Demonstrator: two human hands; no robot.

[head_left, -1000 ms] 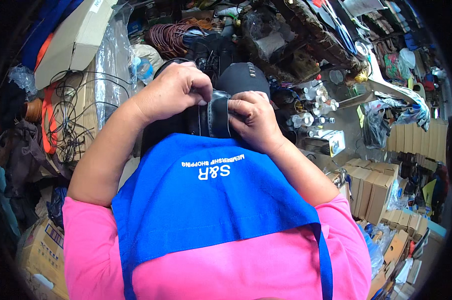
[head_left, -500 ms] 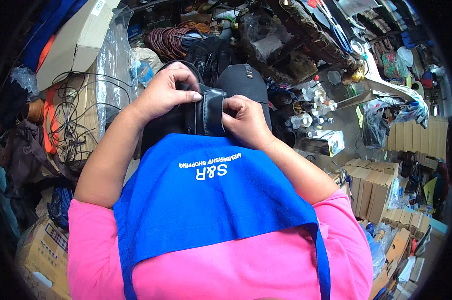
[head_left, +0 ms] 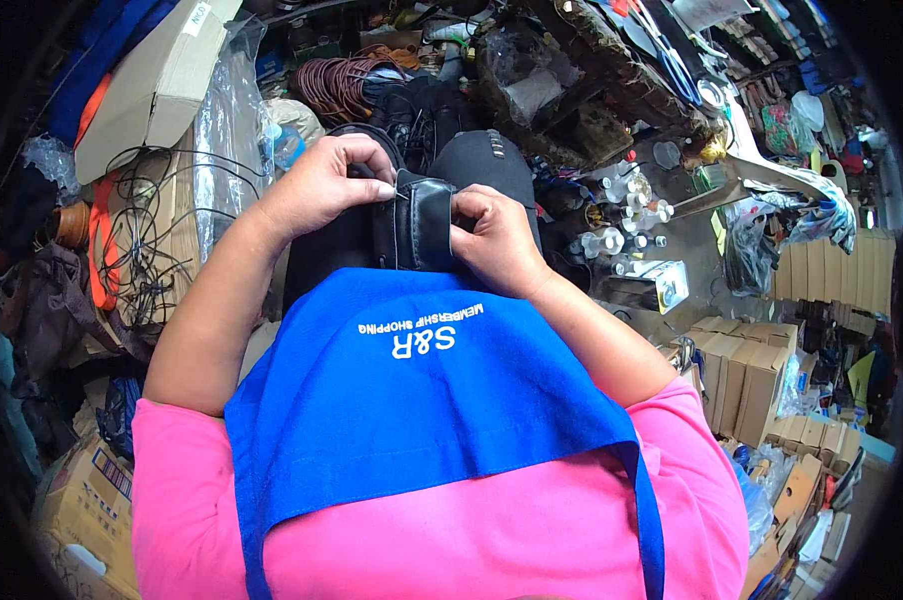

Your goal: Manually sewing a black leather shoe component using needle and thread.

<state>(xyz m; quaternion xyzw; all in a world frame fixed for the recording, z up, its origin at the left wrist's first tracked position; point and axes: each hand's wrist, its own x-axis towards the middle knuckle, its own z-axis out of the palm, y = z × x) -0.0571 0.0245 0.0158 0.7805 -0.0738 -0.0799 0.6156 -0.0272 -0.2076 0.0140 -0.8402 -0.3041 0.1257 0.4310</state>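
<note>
A shiny black leather-like piece [head_left: 431,228] with a stitched seam along its left part rests over my lap, between my two hands. My right hand [head_left: 495,235] grips its right edge, thumb nearest me and fingers curled behind. At its upper left edge, my left hand [head_left: 334,190] is closed in a pinch, thumb against forefinger. A small thin glint shows at those fingertips, too small to name. A blue apron [head_left: 442,400] covers my front and ends just below the black piece. My knees [head_left: 487,165] in dark cloth lie beyond it.
Tangled black cords [head_left: 152,250] hang by cardboard on the left. Coiled brown cord [head_left: 337,88] lies ahead. Several clear bottles [head_left: 612,240] stand to the right, near a metal-edged stand [head_left: 737,165]. Stacked cardboard boxes [head_left: 737,375] sit at the lower right.
The black piece and my right hand have shifted slightly to the right. My left hand keeps its pinch at nearly the same place.
</note>
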